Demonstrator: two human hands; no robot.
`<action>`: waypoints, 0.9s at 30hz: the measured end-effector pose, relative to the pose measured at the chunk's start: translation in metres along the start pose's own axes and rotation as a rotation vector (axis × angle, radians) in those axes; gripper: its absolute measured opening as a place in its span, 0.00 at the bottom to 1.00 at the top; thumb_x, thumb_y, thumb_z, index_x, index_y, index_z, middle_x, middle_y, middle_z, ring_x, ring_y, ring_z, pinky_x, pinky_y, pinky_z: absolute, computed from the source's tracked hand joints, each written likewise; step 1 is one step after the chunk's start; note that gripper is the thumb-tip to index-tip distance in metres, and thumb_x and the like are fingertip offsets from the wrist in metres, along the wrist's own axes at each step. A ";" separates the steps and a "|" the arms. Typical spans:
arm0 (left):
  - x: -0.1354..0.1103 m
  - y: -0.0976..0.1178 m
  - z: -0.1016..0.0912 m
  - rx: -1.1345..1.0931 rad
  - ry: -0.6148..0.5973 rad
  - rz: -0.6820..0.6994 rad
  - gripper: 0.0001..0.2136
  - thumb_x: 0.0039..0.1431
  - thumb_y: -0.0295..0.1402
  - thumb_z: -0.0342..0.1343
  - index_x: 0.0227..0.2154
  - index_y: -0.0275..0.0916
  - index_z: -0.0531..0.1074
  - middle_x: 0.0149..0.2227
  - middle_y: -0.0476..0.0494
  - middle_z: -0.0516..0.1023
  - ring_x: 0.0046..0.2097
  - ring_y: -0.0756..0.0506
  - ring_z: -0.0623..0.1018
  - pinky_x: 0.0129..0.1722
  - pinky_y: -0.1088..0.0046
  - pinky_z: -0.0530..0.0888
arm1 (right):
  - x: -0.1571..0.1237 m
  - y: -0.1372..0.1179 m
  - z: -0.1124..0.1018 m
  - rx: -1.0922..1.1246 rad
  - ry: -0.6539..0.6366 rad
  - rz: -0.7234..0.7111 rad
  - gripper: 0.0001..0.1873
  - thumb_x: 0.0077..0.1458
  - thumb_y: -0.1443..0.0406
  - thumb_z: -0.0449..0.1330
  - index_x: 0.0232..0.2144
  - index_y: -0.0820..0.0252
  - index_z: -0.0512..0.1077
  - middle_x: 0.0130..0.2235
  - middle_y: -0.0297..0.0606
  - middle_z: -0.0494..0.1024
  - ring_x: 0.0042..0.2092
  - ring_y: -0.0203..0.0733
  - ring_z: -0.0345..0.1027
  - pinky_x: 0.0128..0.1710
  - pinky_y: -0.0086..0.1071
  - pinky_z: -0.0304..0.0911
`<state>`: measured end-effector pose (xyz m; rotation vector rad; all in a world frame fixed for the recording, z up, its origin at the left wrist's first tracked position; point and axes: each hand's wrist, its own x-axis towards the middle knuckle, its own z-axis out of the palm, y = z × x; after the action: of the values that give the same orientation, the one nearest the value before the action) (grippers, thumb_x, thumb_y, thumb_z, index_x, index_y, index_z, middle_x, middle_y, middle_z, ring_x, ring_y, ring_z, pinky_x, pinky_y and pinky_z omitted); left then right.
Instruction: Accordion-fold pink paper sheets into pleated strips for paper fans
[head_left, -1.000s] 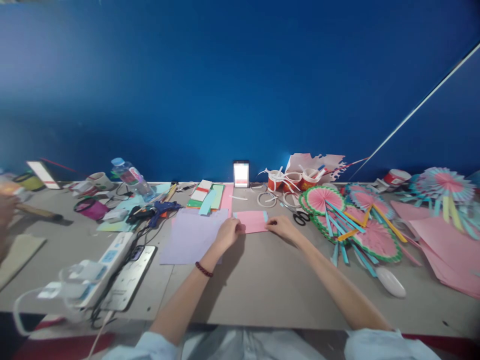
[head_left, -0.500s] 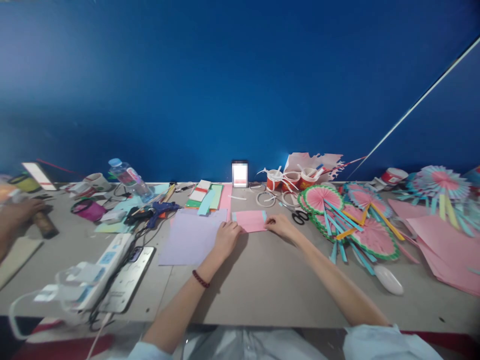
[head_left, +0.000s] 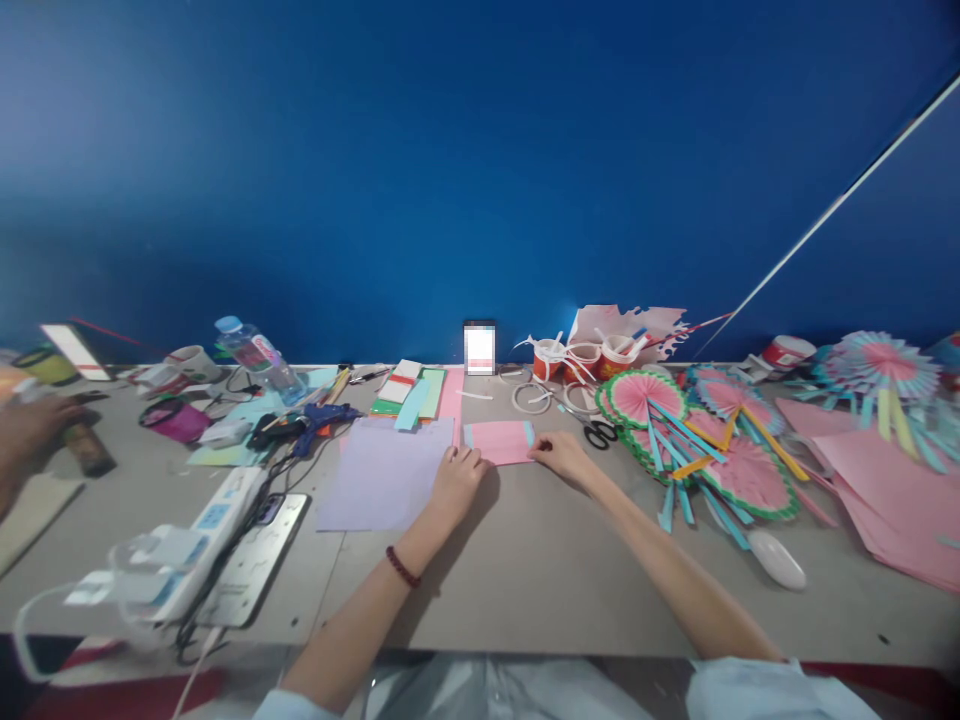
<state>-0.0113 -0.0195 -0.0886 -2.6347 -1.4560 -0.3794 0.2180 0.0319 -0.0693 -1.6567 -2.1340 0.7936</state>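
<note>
A deep blue wall (head_left: 480, 180) rises behind the grey table (head_left: 555, 580), and a small lit screen (head_left: 480, 350) leans against it at twelve o'clock from the pink paper (head_left: 499, 442). That paper, pale blue at its two ends, lies flat between the person's hands, just where it was a second ago. The right hand (head_left: 564, 455) has its fingertips narrowed together on the paper's right end, much as before. The left hand (head_left: 456, 480) has changed: earlier its fingertips pinched the lower left corner; now the fingers are bent close together beside it, and I can't tell whether they grip it. Lilac paper (head_left: 382, 475) sits at nine o'clock, scissors (head_left: 604, 433) at three, paper fans (head_left: 752, 475) beyond. Far out at nine, another person's hand (head_left: 34, 425) reaches further in, its brown tool (head_left: 90, 452) now tipped more steeply.
</note>
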 end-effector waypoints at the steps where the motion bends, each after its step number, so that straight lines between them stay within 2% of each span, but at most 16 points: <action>1: 0.000 0.003 0.000 0.019 0.004 0.005 0.09 0.61 0.24 0.48 0.39 0.38 0.73 0.36 0.42 0.72 0.42 0.43 0.69 0.44 0.64 0.62 | 0.000 0.000 0.001 -0.008 0.006 -0.006 0.07 0.47 0.66 0.60 0.27 0.61 0.78 0.28 0.37 0.80 0.31 0.38 0.70 0.33 0.27 0.60; 6: -0.008 0.022 0.000 0.080 -0.034 -0.039 0.10 0.58 0.21 0.48 0.38 0.34 0.72 0.37 0.40 0.71 0.40 0.42 0.69 0.42 0.64 0.65 | 0.000 0.002 0.008 -0.076 0.039 -0.036 0.05 0.48 0.68 0.60 0.26 0.62 0.77 0.29 0.37 0.78 0.32 0.38 0.69 0.34 0.27 0.60; 13: -0.021 0.053 -0.005 0.032 -0.037 -0.231 0.18 0.54 0.28 0.52 0.49 0.34 0.68 0.49 0.34 0.68 0.50 0.36 0.65 0.49 0.55 0.63 | -0.014 -0.005 0.023 -0.236 0.146 -0.093 0.08 0.54 0.70 0.56 0.31 0.62 0.75 0.39 0.43 0.74 0.43 0.44 0.65 0.45 0.32 0.58; 16: -0.020 0.063 -0.008 0.023 -0.034 -0.279 0.19 0.54 0.30 0.51 0.50 0.33 0.68 0.51 0.32 0.67 0.53 0.33 0.63 0.49 0.52 0.62 | -0.023 -0.013 0.031 -0.316 0.168 -0.115 0.12 0.57 0.72 0.51 0.37 0.61 0.74 0.42 0.44 0.73 0.45 0.46 0.63 0.45 0.34 0.57; 18: -0.019 0.068 -0.010 0.023 -0.039 -0.308 0.20 0.54 0.32 0.51 0.51 0.32 0.67 0.51 0.31 0.67 0.54 0.31 0.62 0.50 0.51 0.62 | -0.029 -0.019 0.034 -0.452 0.153 -0.160 0.13 0.57 0.73 0.50 0.39 0.61 0.73 0.42 0.44 0.73 0.43 0.45 0.64 0.43 0.34 0.57; 20: -0.017 0.072 -0.013 0.027 -0.045 -0.333 0.21 0.55 0.31 0.51 0.52 0.31 0.66 0.51 0.31 0.66 0.54 0.32 0.62 0.49 0.52 0.63 | -0.035 -0.025 0.036 -0.591 0.136 -0.202 0.12 0.57 0.74 0.50 0.39 0.62 0.72 0.40 0.44 0.74 0.42 0.45 0.65 0.42 0.34 0.57; 23: -0.016 0.072 -0.020 0.038 -0.046 -0.336 0.18 0.56 0.28 0.48 0.50 0.33 0.67 0.50 0.35 0.67 0.52 0.34 0.63 0.47 0.55 0.64 | -0.045 -0.031 0.039 -0.674 0.139 -0.203 0.13 0.57 0.75 0.51 0.41 0.63 0.72 0.40 0.45 0.74 0.42 0.46 0.66 0.41 0.35 0.58; 27: -0.018 0.061 -0.028 0.013 -0.071 -0.295 0.17 0.57 0.26 0.46 0.49 0.35 0.67 0.47 0.39 0.69 0.49 0.37 0.66 0.45 0.56 0.64 | -0.057 -0.035 0.046 -0.763 0.156 -0.231 0.22 0.55 0.75 0.51 0.53 0.61 0.65 0.42 0.46 0.74 0.43 0.47 0.66 0.40 0.38 0.60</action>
<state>0.0268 -0.0723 -0.0651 -2.4475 -1.8688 -0.3023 0.1801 -0.0394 -0.0802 -1.6444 -2.6135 -0.2610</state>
